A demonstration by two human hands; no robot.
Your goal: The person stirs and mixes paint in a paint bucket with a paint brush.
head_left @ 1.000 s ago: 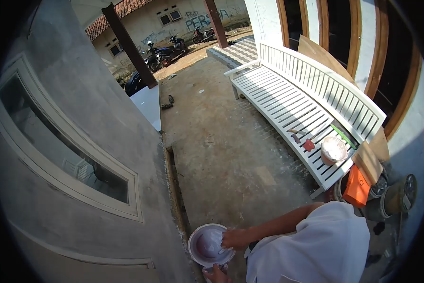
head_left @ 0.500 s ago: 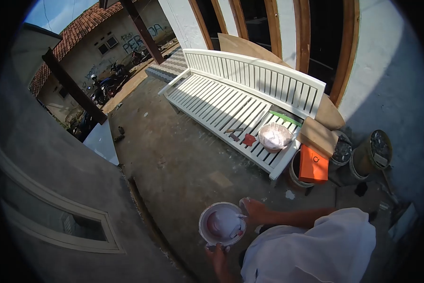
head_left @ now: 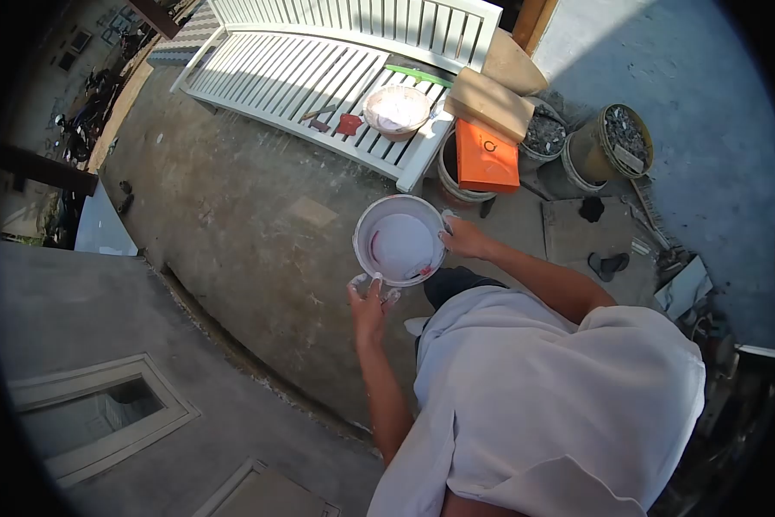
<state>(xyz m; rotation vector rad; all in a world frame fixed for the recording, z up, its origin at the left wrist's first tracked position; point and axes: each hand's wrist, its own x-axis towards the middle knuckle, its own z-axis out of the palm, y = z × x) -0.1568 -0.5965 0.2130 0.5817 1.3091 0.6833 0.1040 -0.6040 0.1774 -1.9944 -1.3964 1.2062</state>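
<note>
A round white bucket (head_left: 403,246) holds pale, wet-looking material, with reddish marks inside near the rim. My left hand (head_left: 370,306), smeared with white, grips the bucket's lower left edge, some fingers spread outside it. On the opposite side, my right hand (head_left: 463,236) is closed on the rim, also with white on the fingers. The bucket is held tilted, its opening toward the camera, in front of my white shirt (head_left: 560,388).
A white slatted bench (head_left: 275,73) bears a basin (head_left: 396,110) of white material, a red object (head_left: 349,125), a hammer-like tool (head_left: 318,119) and a green strip (head_left: 418,75). An orange bag (head_left: 487,159), a cardboard box (head_left: 489,103) and rubble buckets (head_left: 626,138) stand right. Sandals (head_left: 608,265) lie nearby.
The view has tilted down and right, so the bench sits higher in frame. The bucket and both hands appear higher, and more of both arms and the shirt shows.
</note>
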